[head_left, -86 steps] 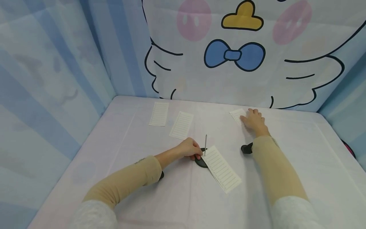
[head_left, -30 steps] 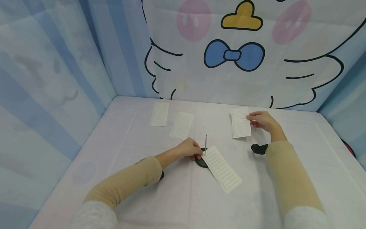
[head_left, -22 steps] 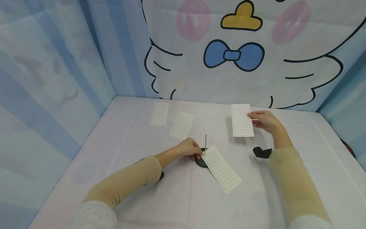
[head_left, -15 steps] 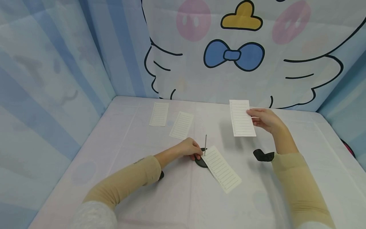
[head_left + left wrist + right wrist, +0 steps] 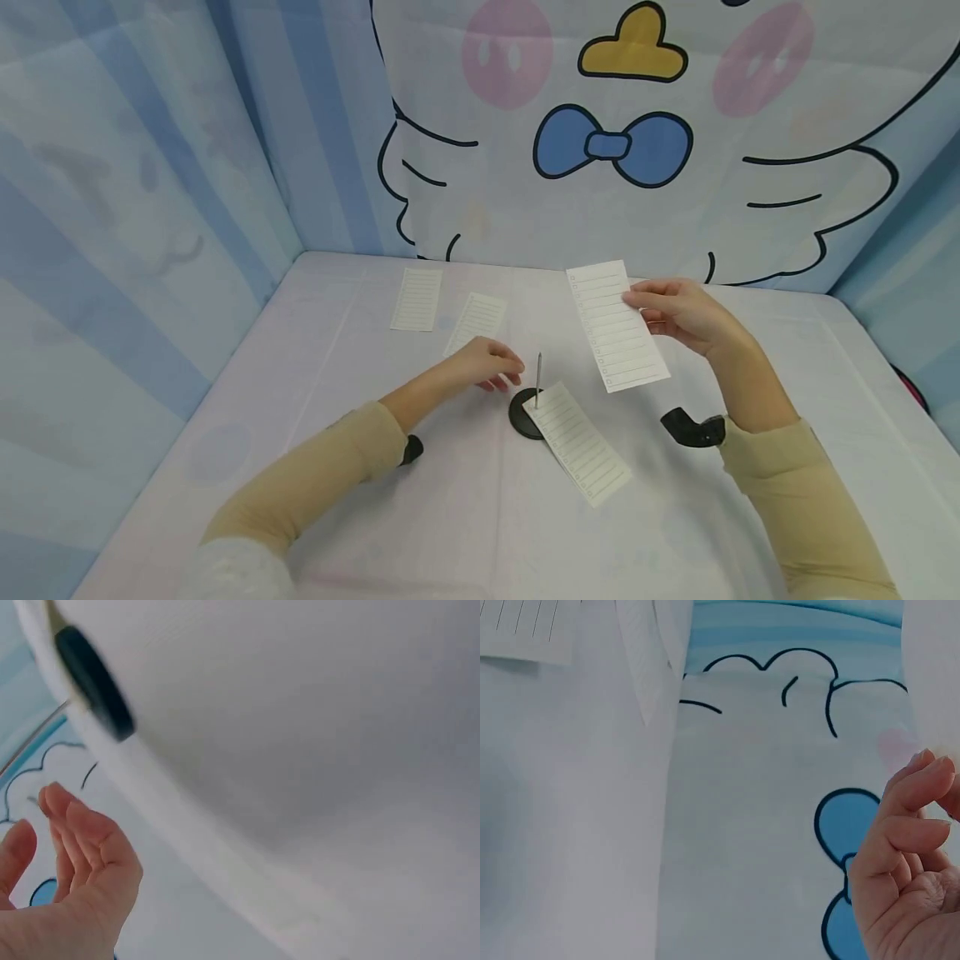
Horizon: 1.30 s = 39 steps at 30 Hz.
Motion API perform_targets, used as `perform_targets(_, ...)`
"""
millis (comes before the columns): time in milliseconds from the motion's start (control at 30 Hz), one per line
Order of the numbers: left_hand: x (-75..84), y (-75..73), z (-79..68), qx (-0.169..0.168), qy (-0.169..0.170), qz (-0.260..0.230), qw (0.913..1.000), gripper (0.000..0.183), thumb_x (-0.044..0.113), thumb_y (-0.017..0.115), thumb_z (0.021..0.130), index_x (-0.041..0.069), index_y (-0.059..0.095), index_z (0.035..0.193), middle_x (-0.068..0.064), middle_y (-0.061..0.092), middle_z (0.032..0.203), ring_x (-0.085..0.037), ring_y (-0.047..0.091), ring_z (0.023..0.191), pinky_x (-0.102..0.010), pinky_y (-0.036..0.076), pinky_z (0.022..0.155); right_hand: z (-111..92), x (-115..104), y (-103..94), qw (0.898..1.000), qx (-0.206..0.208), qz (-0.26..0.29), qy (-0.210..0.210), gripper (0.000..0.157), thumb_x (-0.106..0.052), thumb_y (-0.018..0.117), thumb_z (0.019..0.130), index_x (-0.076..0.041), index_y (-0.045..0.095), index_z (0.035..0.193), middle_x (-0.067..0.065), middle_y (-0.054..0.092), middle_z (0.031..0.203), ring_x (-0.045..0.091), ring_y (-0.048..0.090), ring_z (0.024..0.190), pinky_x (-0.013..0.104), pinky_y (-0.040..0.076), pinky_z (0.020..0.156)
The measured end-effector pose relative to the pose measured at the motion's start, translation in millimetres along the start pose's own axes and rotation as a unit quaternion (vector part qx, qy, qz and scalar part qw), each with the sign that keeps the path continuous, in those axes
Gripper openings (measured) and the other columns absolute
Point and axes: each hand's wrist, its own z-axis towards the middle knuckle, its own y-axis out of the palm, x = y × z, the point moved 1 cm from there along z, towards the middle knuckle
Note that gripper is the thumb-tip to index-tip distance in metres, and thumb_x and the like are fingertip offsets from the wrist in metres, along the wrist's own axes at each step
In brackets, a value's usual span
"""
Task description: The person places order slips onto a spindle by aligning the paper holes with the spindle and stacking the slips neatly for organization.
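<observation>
My right hand pinches a lined paper slip by its right edge, raised over the table; small boxes run down the slip's left side. In the head view my left hand hovers left of a thin metal spike, fingers loosely bent and holding nothing. The spike rises from a round black base. Lined slips are skewered on it at one corner and fan down to the right. The left wrist view shows the left hand with thumb and fingers apart, the black base above it.
Two more lined slips lie at the back left, one slip near the far edge and another slip partly behind the left hand. A printed cloth with a blue bow hangs behind the table.
My right hand has picked the slip off the back of the table, lifted it and tilted it toward the spike. The left hand has let go of the skewered slips' corner and risen left.
</observation>
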Motion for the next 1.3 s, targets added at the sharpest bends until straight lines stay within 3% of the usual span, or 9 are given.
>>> perform_targets(167,23.6,-15.7,-13.1,0.04,0.057,-0.068,0.9953,0.026,0.023,0.056,0.091,0.003,0.061,0.108,-0.008,0.066,0.092,-0.017,0.063,0.079,-0.037,0.049,0.081,-7,-7,15.2,0.999,-0.048,-0.004,-0.025,0.009,-0.013,0.058,0.09,-0.016,0.066,0.09,-0.002,0.067,0.085,0.011,0.062,0.07,0.022,0.047,0.059)
perform_targets(400,49.7,-26.6,-31.5,0.051,0.105,-0.108,0.9873,0.025,0.025,0.055,0.091,0.004,0.062,0.103,-0.007,0.066,0.088,-0.017,0.061,0.076,-0.028,0.05,0.071,-12,-10,30.5,0.994,-0.098,-0.033,-0.041,0.009,-0.012,0.056,0.091,-0.011,0.065,0.091,0.001,0.067,0.083,0.01,0.058,0.065,0.021,0.043,0.055)
perform_targets(533,55.7,-27.5,-37.0,0.036,0.109,-0.108,0.9874,0.027,0.027,0.055,0.091,0.004,0.062,0.103,-0.007,0.066,0.086,-0.017,0.061,0.075,-0.027,0.049,0.069,-14,-7,36.0,0.991,-0.113,-0.055,-0.038,0.011,-0.013,0.057,0.09,-0.005,0.063,0.095,0.003,0.066,0.084,0.011,0.054,0.063,0.02,0.041,0.054)
perform_targets(667,57.1,-27.5,-39.8,0.009,0.109,-0.089,0.99,0.026,0.026,0.055,0.091,0.003,0.063,0.102,-0.007,0.067,0.085,-0.019,0.061,0.076,-0.03,0.048,0.07,-14,-4,40.9,0.989,-0.116,-0.086,-0.036,0.023,-0.014,0.057,0.09,0.005,0.059,0.103,0.006,0.065,0.084,0.013,0.052,0.061,0.021,0.04,0.054)
perform_targets(833,56.5,-26.0,-42.4,-0.019,0.114,-0.053,0.9919,0.024,0.024,0.058,0.089,0.004,0.065,0.1,-0.007,0.067,0.084,-0.031,0.061,0.084,-0.032,0.049,0.07,-15,-2,44.6,0.986,-0.122,-0.105,-0.035,0.033,-0.015,0.057,0.09,0.012,0.055,0.108,0.007,0.065,0.086,0.015,0.054,0.063,0.021,0.042,0.056)
perform_targets(1300,53.0,-21.1,-41.3,0.009,0.092,-0.057,0.9941,0.016,0.016,0.061,0.088,0.003,0.065,0.095,-0.006,0.067,0.079,-0.021,0.062,0.075,-0.028,0.049,0.067,-21,0,47.2,0.984,-0.125,-0.122,-0.028,0.033,-0.018,0.055,0.092,0.01,0.054,0.109,0.008,0.063,0.086,0.014,0.051,0.062,0.023,0.041,0.056)
